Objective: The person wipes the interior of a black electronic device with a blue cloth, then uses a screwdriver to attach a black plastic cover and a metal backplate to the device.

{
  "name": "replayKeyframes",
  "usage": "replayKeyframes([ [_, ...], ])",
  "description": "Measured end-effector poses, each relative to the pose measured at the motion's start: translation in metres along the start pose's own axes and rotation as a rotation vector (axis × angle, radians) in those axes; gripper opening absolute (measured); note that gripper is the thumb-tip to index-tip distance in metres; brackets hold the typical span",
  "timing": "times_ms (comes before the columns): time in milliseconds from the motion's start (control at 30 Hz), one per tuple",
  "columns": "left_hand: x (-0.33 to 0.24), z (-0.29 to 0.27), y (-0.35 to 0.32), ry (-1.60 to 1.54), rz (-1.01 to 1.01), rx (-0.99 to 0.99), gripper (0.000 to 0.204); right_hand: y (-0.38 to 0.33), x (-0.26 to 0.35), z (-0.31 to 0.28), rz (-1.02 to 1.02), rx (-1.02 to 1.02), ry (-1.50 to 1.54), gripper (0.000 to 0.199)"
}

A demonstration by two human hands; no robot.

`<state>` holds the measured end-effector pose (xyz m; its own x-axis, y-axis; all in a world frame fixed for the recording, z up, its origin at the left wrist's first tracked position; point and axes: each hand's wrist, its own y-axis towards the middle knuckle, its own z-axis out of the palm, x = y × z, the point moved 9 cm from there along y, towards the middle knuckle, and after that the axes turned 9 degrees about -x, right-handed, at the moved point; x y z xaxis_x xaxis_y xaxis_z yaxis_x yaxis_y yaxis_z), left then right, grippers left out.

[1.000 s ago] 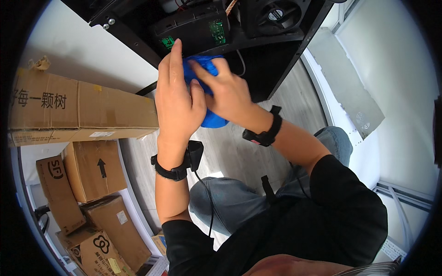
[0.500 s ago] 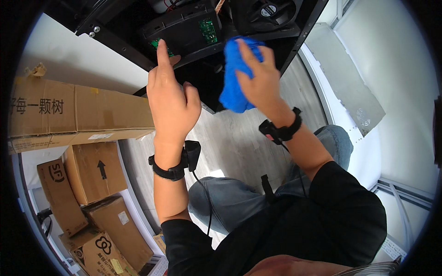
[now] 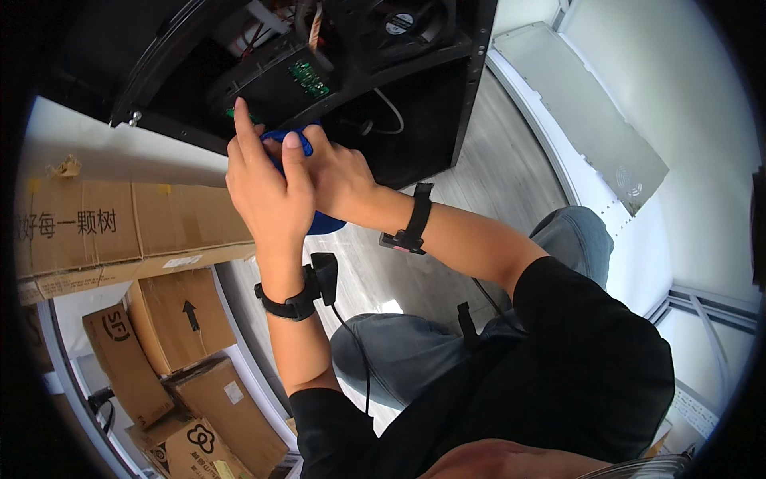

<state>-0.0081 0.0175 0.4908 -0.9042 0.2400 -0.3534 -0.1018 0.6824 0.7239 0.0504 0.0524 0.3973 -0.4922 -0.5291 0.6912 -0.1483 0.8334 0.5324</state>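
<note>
My right hand [image 3: 343, 177] grips a bunched blue cloth [image 3: 328, 224], part of which shows above and below the fingers. It is at the front edge of a black metal cabinet [image 3: 427, 132], right beside my left hand [image 3: 267, 190]. The left index finger stretches up to a black plastic housing [image 3: 267, 86] inside the cabinet, near a green circuit board [image 3: 309, 79]. My left thumb is raised and overlaps the cloth in view; whether it touches it I cannot tell. The other left fingers are partly hidden.
A round fan [image 3: 403, 28] and a pale cable [image 3: 391, 112] are in the cabinet. Cardboard boxes [image 3: 182, 319] stack at the left, with a long carton [image 3: 179, 219] above them. A grey perforated panel [image 3: 578, 108] leans at the right. Wood-look floor [image 3: 487, 152] lies below.
My right hand has carried the cloth leftward to beside my left hand. My left hand has shifted slightly left and down in view, and the cabinet appears further left.
</note>
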Motion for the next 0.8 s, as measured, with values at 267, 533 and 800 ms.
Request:
replayKeyframes([
  [267, 0.006, 0.009, -0.005, -0.001, 0.129, -0.018, 0.037, -0.012, -0.049, -0.101, -0.106, -0.443, -0.072, 0.057],
  [533, 0.007, 0.007, -0.006, -0.016, 0.092, -0.042, 0.025, -0.022, -0.105, -0.155, 0.016, -0.640, -0.106, 0.059],
  [800, 0.007, 0.007, -0.003, -0.097, 0.031, -0.079, 0.025, -0.017, -0.062, -0.095, -0.045, -0.448, -0.103, 0.069],
])
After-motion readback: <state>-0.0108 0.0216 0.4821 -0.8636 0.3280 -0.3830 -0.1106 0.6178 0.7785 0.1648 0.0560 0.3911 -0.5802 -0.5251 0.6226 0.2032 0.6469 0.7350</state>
